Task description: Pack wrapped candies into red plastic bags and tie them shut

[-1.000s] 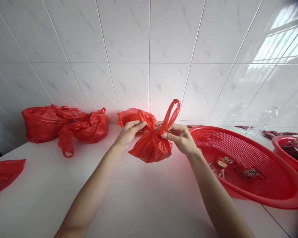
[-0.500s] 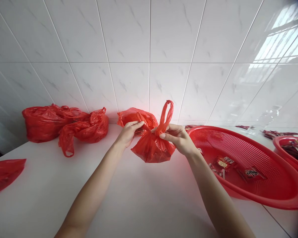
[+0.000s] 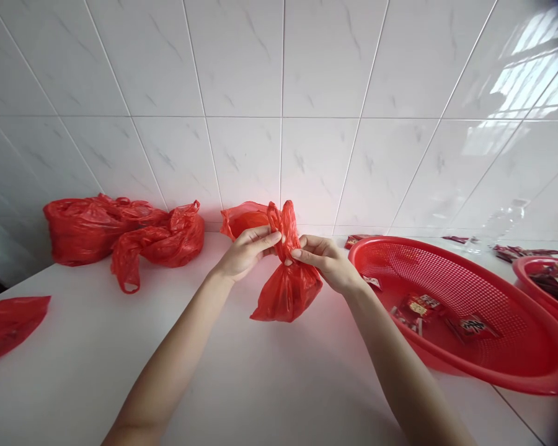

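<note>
A small red plastic bag (image 3: pixel 286 291) hangs just above the white table (image 3: pixel 260 384), bulging with something inside that I cannot make out. My left hand (image 3: pixel 246 251) pinches its neck from the left. From the right, my right hand (image 3: pixel 323 260) grips the same neck. Both handles are bunched together and stick up between my fingertips. Directly behind the bag lies another red bag (image 3: pixel 244 220) against the wall.
Several stuffed red bags (image 3: pixel 121 235) lie at the back left, one more red bag (image 3: pixel 9 322) at the left edge. A red mesh basket (image 3: pixel 516 365) with a few small packets (image 3: pixel 446 313) stands on the right, a second red basket (image 3: pixel 546 285) behind it.
The tall handle loop held by my right hand has come down and is now bunched with the other handle between both hands. The bag hangs a little lower.
</note>
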Tool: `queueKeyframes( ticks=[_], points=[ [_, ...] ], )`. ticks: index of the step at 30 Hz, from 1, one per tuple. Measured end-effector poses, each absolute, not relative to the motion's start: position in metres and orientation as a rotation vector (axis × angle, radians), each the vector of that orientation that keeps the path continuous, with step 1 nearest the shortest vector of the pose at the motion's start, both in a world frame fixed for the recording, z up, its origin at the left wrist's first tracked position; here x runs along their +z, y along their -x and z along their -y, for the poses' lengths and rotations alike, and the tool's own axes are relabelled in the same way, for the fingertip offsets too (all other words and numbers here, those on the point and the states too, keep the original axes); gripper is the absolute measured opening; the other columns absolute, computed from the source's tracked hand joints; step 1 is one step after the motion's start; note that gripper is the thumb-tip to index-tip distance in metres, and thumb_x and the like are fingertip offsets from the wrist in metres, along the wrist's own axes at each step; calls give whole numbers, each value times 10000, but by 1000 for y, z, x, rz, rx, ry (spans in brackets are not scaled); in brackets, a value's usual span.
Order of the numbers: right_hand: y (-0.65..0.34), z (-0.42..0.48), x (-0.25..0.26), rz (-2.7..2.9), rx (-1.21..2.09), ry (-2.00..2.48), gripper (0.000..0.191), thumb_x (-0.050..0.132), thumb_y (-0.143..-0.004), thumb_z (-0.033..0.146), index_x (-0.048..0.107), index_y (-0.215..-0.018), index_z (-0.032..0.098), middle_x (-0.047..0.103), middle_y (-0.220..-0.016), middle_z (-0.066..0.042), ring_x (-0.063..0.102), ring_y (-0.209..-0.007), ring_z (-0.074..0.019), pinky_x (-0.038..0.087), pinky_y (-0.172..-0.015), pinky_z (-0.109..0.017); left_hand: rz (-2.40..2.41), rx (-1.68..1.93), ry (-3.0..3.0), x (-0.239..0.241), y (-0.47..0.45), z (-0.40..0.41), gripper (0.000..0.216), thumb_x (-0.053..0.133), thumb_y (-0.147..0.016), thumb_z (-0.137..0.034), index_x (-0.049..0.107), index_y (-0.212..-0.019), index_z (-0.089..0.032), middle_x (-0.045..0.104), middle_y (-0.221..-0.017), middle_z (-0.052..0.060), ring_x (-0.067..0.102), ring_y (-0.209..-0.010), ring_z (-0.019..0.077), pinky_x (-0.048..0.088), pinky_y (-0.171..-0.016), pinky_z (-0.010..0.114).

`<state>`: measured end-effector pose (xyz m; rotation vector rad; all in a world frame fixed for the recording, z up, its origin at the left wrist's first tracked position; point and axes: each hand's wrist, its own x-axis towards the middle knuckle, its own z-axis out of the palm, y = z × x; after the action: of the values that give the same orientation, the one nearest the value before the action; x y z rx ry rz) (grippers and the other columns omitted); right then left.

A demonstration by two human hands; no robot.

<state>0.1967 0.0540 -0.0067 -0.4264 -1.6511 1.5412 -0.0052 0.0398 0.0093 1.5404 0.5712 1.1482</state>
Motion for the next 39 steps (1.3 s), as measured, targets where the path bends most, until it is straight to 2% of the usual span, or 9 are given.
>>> queueKeyframes(
  ticks=[5,11,17,21,27,34,36,39],
  points=[
    [-195,-57,-11,1599,1707,400,201,793,-788,340,680,-782,174,713,-836,-33,647,-814,-165,503,-821,-316,-484,1145,-1520,8,2,-39,223,652,-907,-348,748,-878,-149,701,-802,61,636,-645,171,498,-769,370],
    [-194,-58,-12,1491,1754,358,267,783,-800,315,657,-1012,213,705,-868,-11,650,-818,-151,491,-831,-309,-555,1312,-1402,5,3,-45,229,699,-867,-361,729,-769,-156,672,-783,39,615,-753,164,488,-769,321],
    [-198,-61,-12,1591,1688,388,343,833,-739,257,661,-1033,214,677,-876,3,622,-795,-128,481,-799,-278,-602,1414,-1251,3,-2,-47,222,745,-813,-343,702,-688,-165,627,-726,8,566,-723,134,464,-741,283],
    [-201,-64,-15,1624,1641,420,349,849,-714,247,668,-1010,204,693,-898,-10,641,-836,-144,482,-851,-306,-606,1411,-1261,2,-5,-46,234,729,-829,-352,701,-693,-164,623,-730,10,554,-726,134,456,-739,283],
    [-198,-67,-18,1506,1619,424,242,804,-772,291,701,-972,203,697,-951,-13,639,-856,-137,486,-821,-280,-604,1355,-1367,5,-8,-40,235,723,-845,-351,706,-701,-166,623,-735,17,556,-745,141,453,-759,290],
    [-197,-65,-19,1617,1647,415,347,832,-742,312,721,-1055,212,738,-996,-40,669,-962,-192,477,-975,-375,-676,1377,-1468,3,-7,-39,228,718,-847,-385,724,-761,-174,652,-750,20,581,-746,143,455,-764,285],
    [-196,-65,-19,1649,1639,405,303,829,-749,309,734,-1016,203,744,-946,-38,678,-934,-190,487,-961,-374,-678,1391,-1471,1,-8,-40,219,717,-848,-382,726,-773,-177,654,-756,18,586,-750,144,460,-770,286],
    [-195,-64,-19,1649,1642,420,209,824,-756,323,757,-899,185,748,-866,-36,688,-837,-178,530,-848,-338,-649,1411,-1469,0,-10,-40,176,713,-854,-352,731,-814,-182,649,-766,10,592,-769,143,468,-797,286]
  ],
)
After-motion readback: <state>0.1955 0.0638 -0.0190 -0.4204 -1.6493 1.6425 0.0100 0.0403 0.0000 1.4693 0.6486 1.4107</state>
